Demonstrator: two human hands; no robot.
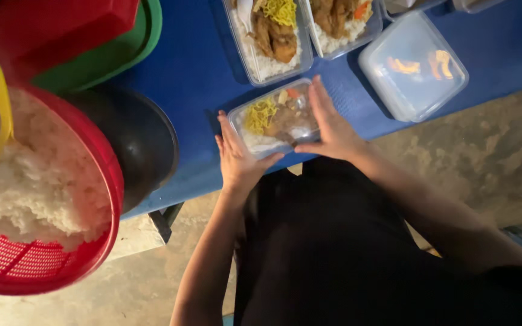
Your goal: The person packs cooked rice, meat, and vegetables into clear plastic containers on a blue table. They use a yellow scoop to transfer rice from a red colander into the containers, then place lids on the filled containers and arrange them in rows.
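Observation:
A clear plastic meal box with a lid on it sits at the near edge of the blue table. It holds rice, yellow noodles and brown meat. My left hand presses against its near left corner, fingers apart. My right hand lies flat along its right side and lid, thumb hooked under the near edge. Both hands hold the box between them.
Two open filled meal boxes stand behind it. A closed clear box lies at the right. A red basket of cooked rice with a yellow scoop, a black pot and a green tray stand at the left.

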